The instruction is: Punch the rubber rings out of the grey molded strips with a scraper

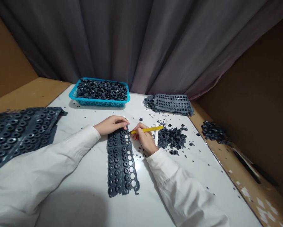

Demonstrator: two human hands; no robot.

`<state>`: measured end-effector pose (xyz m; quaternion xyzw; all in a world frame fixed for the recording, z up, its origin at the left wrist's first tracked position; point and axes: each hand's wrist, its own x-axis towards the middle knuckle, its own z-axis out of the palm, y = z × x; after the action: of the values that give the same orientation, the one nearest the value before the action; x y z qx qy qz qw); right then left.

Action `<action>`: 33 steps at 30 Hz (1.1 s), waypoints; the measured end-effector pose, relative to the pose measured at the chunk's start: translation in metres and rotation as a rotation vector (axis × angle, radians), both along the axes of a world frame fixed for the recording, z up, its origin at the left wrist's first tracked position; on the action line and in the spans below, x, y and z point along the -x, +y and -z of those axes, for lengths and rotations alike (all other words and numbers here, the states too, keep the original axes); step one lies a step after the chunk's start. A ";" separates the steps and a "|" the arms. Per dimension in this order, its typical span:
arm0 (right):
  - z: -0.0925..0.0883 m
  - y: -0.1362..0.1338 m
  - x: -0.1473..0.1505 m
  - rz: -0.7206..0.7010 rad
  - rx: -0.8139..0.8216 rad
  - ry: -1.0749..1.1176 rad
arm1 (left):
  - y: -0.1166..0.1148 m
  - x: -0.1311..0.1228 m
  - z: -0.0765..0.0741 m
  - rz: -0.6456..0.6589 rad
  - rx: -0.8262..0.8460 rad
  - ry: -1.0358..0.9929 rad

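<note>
A dark rubber sheet (117,164) with rows of moulded rings lies lengthwise on the white tabletop. Its right-hand column shows a run of round holes where the white surface comes through. At the far end of the sheet, my left hand (113,124) presses down, fingers bent over the edge. My right hand (143,136) is closed around a yellow pen-shaped tool (150,129), its dark tip pointing left at the sheet's upper right edge. Just right of that hand lies a white pen-shaped stick (156,135), partly hidden.
A blue basket (101,102) full of small black rubber rings stands at the back. Punched sheets (173,104) are stacked back right. A pile of loose rings and bits (172,138) lies right, another heap (214,131) beyond the edge. Unpunched sheets (20,132) lie left.
</note>
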<state>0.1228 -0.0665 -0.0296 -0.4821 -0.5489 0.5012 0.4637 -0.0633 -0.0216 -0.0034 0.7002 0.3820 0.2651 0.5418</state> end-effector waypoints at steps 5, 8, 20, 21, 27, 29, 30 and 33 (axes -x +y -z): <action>0.003 0.001 0.001 0.016 0.036 0.062 | 0.000 0.001 -0.005 0.023 0.413 -0.274; 0.003 0.001 0.001 0.009 0.035 0.066 | -0.002 0.001 -0.005 0.036 0.547 -0.392; 0.004 0.001 0.001 0.014 0.037 0.043 | -0.002 -0.003 -0.007 -0.158 0.565 -0.426; 0.003 0.001 0.001 0.015 0.037 0.041 | -0.001 -0.003 -0.007 -0.194 0.548 -0.424; 0.003 0.001 0.001 0.004 0.023 0.032 | 0.000 -0.004 0.000 -0.262 0.292 -0.167; 0.003 0.000 0.001 -0.009 0.012 0.018 | -0.001 -0.004 0.003 -0.194 0.049 -0.040; 0.003 0.000 0.000 -0.018 0.004 0.007 | -0.003 -0.005 0.004 -0.154 -0.086 0.029; 0.003 0.000 0.000 -0.034 -0.011 -0.032 | -0.008 -0.008 0.005 -0.062 -0.407 0.223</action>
<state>0.1230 -0.0667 -0.0331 -0.4782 -0.5672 0.4980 0.4490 -0.0556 -0.0296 -0.0087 0.8079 0.3994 0.2739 0.3356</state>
